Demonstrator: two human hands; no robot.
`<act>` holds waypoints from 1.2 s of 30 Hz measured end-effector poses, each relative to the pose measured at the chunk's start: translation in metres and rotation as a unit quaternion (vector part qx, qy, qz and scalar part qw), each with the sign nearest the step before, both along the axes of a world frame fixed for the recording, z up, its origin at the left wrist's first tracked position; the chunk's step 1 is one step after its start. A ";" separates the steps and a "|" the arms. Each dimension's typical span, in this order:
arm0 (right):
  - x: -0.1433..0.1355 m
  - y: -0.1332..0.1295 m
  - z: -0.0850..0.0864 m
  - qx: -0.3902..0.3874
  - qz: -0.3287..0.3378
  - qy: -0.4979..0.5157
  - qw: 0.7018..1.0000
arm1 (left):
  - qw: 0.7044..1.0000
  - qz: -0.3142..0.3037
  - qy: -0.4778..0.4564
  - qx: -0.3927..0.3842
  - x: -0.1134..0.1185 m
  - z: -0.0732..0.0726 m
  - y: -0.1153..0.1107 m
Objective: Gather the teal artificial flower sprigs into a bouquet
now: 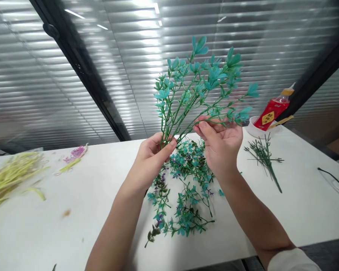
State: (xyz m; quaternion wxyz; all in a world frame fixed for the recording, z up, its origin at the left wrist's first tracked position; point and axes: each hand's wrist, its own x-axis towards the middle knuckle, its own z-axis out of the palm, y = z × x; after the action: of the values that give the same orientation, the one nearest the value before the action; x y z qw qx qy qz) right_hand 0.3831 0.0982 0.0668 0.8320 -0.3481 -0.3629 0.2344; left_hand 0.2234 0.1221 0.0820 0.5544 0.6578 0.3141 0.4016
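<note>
Upright above the white table, a bunch of green stems with teal artificial flowers (199, 81) fans out toward the blinds. My left hand (155, 158) is closed around the lower stems, thumb laid across them. On the bunch's right side, my right hand (219, 139) pinches one outer stem between thumb and fingertips, its other fingers loosely curled. Below and between my hands, loose teal sprigs (186, 218) with some purple and dark leaves lie on the table. The bottoms of the held stems are hidden by my left hand.
A bare green stem bunch (267, 162) lies at the right, near a red bottle (272, 113) leaning in a white bowl (255, 130). Dark-framed glasses (335, 180) sit at the far right. Yellow-green strips (12, 175) and a pink-purple piece (76, 153) are on the left of the table (87, 210).
</note>
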 end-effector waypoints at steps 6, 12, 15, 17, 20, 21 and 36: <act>0.004 -0.002 0.002 0.000 0.028 -0.014 1.000 | 1.000 0.005 0.001 0.000 0.001 0.000 0.001; 0.009 -0.004 0.002 -0.003 0.061 -0.038 0.997 | 1.000 0.004 0.000 0.010 0.001 0.000 0.001; 0.011 -0.005 0.004 -0.017 0.052 -0.074 0.996 | 1.000 0.003 0.004 0.018 0.000 0.001 0.001; 0.011 -0.006 0.004 -0.031 0.046 -0.097 0.994 | 1.000 0.003 0.006 0.026 0.000 0.001 0.001; 0.010 -0.006 0.003 -0.038 0.036 -0.109 0.993 | 0.999 0.008 0.009 0.040 -0.001 0.002 0.001; 0.009 -0.006 0.003 -0.036 0.034 -0.110 0.993 | 0.999 0.009 0.010 0.046 -0.001 0.002 0.000; 0.001 -0.007 -0.005 -0.020 0.007 -0.155 0.988 | 0.998 0.057 -0.025 0.026 -0.006 0.005 0.005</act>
State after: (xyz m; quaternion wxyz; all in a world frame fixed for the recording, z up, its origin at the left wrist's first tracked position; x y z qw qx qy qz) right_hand 0.3846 0.0913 0.0617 0.7564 -0.3947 -0.4854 0.1907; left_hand 0.2174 0.1272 0.0870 0.5213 0.6427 0.3266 0.4565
